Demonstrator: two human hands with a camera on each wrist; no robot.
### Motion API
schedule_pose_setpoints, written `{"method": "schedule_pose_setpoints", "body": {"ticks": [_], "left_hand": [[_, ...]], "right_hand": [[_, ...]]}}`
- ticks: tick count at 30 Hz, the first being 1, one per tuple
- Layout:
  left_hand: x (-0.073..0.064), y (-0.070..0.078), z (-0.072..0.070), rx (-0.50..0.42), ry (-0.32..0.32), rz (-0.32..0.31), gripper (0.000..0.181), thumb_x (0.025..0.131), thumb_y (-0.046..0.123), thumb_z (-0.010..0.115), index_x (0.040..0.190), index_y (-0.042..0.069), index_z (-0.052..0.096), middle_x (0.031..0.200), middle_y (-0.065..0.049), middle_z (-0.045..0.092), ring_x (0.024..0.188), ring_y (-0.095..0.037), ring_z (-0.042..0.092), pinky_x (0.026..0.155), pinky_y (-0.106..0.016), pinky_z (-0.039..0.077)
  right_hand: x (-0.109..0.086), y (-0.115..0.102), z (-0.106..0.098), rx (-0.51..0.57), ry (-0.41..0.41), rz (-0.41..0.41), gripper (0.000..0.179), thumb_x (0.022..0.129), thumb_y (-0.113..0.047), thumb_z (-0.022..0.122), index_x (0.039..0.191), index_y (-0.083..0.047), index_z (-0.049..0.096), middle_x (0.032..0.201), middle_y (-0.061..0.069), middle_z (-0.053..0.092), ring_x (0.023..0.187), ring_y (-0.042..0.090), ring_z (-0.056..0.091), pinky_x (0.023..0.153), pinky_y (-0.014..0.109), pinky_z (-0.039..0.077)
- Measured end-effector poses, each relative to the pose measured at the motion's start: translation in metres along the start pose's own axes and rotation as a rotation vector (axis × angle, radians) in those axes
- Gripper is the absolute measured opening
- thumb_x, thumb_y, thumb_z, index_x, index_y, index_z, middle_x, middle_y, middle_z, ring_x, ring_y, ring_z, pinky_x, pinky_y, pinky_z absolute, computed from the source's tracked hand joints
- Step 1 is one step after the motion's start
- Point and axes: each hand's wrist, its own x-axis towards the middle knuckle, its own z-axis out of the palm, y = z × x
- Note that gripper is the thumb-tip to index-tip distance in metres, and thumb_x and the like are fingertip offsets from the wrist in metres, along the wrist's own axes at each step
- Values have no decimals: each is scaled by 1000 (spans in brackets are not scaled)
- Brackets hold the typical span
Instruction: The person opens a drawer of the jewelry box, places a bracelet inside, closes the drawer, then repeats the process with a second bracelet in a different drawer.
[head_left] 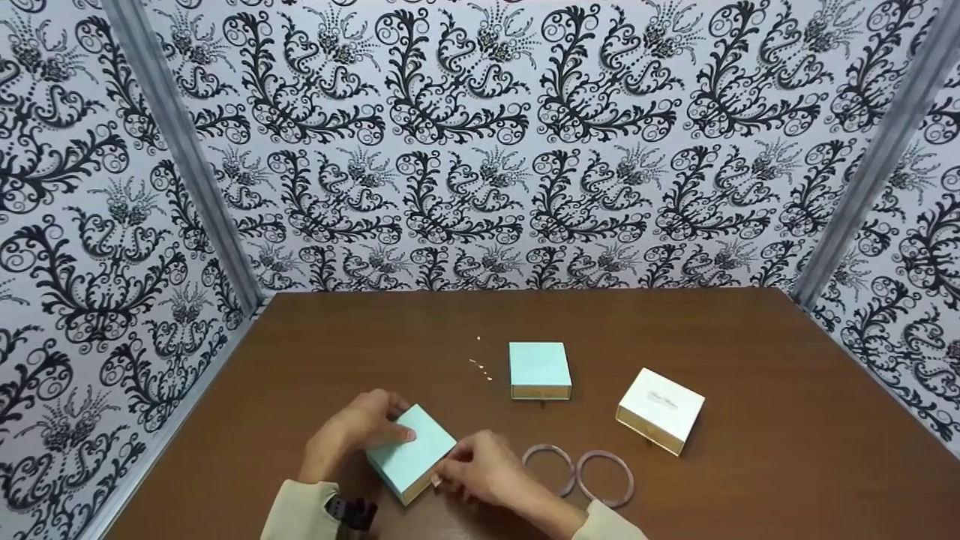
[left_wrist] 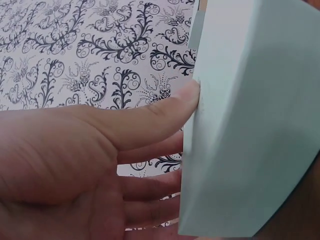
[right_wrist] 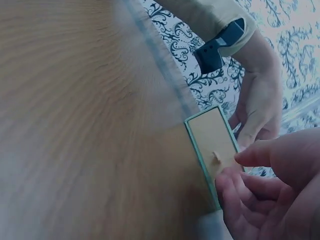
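A mint-green drawer box [head_left: 414, 450] sits turned at an angle on the table. My left hand [head_left: 364, 426] holds it, thumb on the lid and fingers around the far side; the left wrist view shows the thumb [left_wrist: 187, 95] against the pale green box [left_wrist: 250, 120]. At the box's tan drawer front, my right hand [head_left: 484, 466] has its fingers bent close to a small ribbon tab [right_wrist: 216, 157]. In the right wrist view a gap shows between thumb and forefinger, and the tab appears free of them. Two pinkish bangles [head_left: 606, 478] lie beside the right hand.
A second mint-green box [head_left: 540, 364] stands farther back, and a white box [head_left: 661, 405] with faint lettering is to the right. Several small pale pieces [head_left: 481, 367] lie on the brown table [head_left: 390, 322]. Patterned walls [head_left: 480, 150] enclose the back and sides.
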Motion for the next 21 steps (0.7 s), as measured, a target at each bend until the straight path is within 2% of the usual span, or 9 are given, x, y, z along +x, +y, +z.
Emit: {"method": "schedule_pose_setpoints", "body": {"ticks": [4, 9, 12, 16, 21], "left_hand": [[-2, 2, 1, 2, 15, 15, 39, 85, 18, 80, 119, 4, 69, 119, -14, 71, 95, -22, 64, 85, -43, 55], [0, 4, 2, 29, 36, 34, 41, 89, 24, 76, 123, 2, 67, 118, -15, 70, 101, -23, 65, 87, -44, 54], [4, 8, 3, 37, 40, 47, 43, 92, 27, 72, 125, 0, 64, 118, -16, 70, 104, -27, 66, 89, -46, 53], [9, 16, 3, 11, 65, 70, 51, 96, 30, 68, 133, -3, 58, 128, -23, 65, 116, -36, 63, 97, -51, 50], [17, 30, 4, 4, 177, 151, 53, 98, 30, 65, 134, -7, 55, 134, -28, 59, 128, -44, 53, 107, -54, 42]], "right_hand": [[-4, 0, -9, -135, 96, -97, 16, 88, -35, 75, 84, -20, 79, 78, -11, 70, 71, 2, 57, 67, 24, 47], [-6, 6, -22, -208, 189, -198, 22, 90, -38, 74, 91, -16, 77, 87, -8, 66, 79, 2, 56, 71, 21, 47], [-5, 9, -32, -265, 252, -207, 24, 91, -40, 72, 94, -16, 76, 90, -7, 68, 83, 6, 58, 73, 23, 48], [-1, 15, -48, -358, 337, -187, 26, 92, -43, 69, 97, -18, 75, 95, -5, 70, 87, 12, 62, 76, 29, 50], [3, 25, -67, -394, 410, -143, 29, 94, -44, 67, 102, -18, 76, 99, -2, 72, 90, 17, 65, 77, 36, 53]]}}
